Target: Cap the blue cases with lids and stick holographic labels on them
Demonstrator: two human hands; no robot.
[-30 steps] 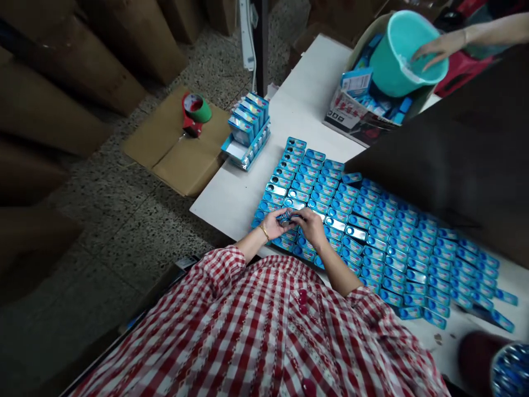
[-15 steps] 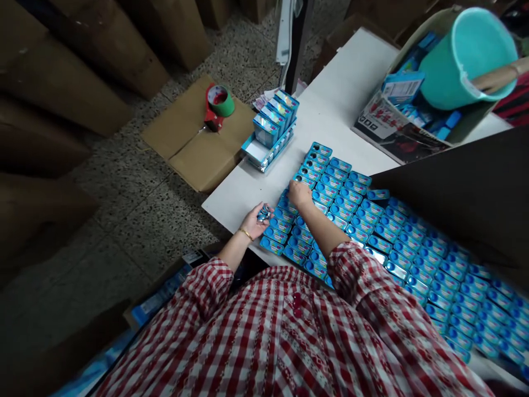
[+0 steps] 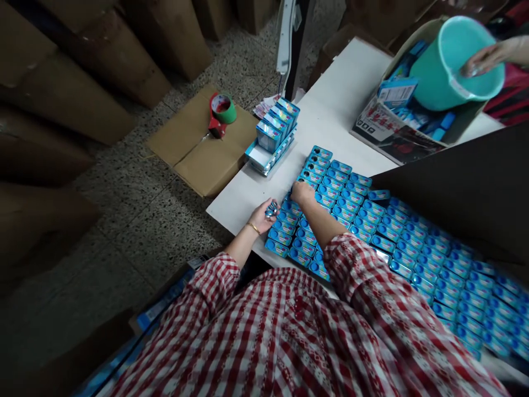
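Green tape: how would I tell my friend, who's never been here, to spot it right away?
Find the white table with rows of flat blue packs. Beside its left edge in the picture is a brown cardboard box. On top sits the green tape, a round roll in a red holder, bright against the plain brown cardboard.

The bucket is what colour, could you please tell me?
The bucket is turquoise, in the head view.

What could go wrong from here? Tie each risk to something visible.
Several small shiny pieces sit in the cupped left hand and could slip out.
The right hand might knock the close-set blue packs askew.
The turquoise bucket leans in its carton; another person's hand at its mouth could tip it.
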